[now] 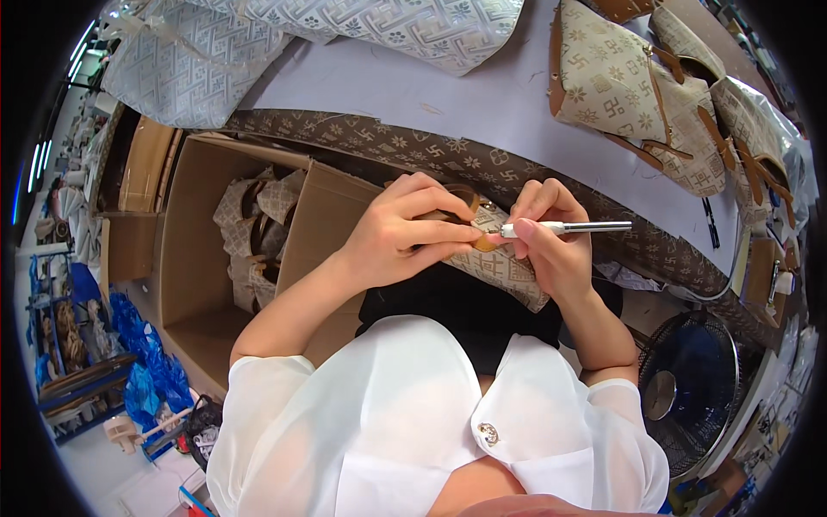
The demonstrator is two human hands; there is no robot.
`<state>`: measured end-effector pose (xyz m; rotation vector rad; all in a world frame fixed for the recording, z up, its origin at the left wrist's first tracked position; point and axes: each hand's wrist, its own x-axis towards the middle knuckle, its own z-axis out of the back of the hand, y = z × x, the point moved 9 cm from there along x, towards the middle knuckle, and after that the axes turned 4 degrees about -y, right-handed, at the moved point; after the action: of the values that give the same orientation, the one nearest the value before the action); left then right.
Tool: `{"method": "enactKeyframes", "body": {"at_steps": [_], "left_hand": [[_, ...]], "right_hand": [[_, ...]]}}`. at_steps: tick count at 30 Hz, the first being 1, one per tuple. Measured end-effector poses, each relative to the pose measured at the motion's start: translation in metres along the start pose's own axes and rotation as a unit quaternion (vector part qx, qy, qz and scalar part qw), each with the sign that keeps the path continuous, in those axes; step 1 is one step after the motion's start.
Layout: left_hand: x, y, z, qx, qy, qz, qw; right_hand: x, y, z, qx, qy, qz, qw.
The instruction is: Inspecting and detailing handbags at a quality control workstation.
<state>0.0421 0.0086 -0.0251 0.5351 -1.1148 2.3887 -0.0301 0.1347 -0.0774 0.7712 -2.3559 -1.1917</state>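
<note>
A beige patterned handbag (pixel 504 277) with tan leather trim rests at my lap, between my hands. My left hand (pixel 401 228) is closed on its tan strap (pixel 485 244), fingertips pinching near the strap's end. In my right hand (pixel 556 246) is a slim pen-like tool (pixel 594 227), white at the front and silver at the back. Its tip points left and meets or nearly meets the strap beside my left fingertips. The exact contact is too small to make out. Part of the bag lies hidden behind my fingers.
Left of my lap stands an open cardboard box (pixel 202 233) with several similar bags (pixel 250 233) inside. More patterned bags (pixel 616 77) lie on the table (pixel 482 108) at the far right, near a black pen (pixel 710 222). A fan (pixel 693 388) stands at my right.
</note>
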Motion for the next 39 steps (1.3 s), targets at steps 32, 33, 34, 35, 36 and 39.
{"method": "enactKeyframes", "body": {"at_steps": [32,33,34,35,36,39], "left_hand": [[0.006,0.015,0.000,-0.058,-0.032,0.039,0.997],[0.007,0.015,0.000,-0.058,-0.034,0.046,0.997],[0.007,0.016,0.000,-0.057,-0.036,0.053,0.996],[0.007,0.015,-0.001,-0.058,-0.036,0.053,0.996],[0.007,0.017,-0.002,-0.067,-0.050,0.068,0.994],[0.006,0.022,-0.002,-0.083,-0.079,0.099,0.988]], "right_hand": [[-0.014,0.012,-0.024,-0.315,0.049,0.138,0.938],[-0.014,0.011,-0.021,-0.293,0.039,0.127,0.947],[-0.014,0.010,-0.018,-0.270,0.029,0.115,0.955],[-0.014,0.008,-0.015,-0.248,0.019,0.104,0.963],[-0.014,0.008,-0.014,-0.248,0.019,0.104,0.963],[-0.013,0.007,-0.008,-0.241,-0.009,0.097,0.966]]}}
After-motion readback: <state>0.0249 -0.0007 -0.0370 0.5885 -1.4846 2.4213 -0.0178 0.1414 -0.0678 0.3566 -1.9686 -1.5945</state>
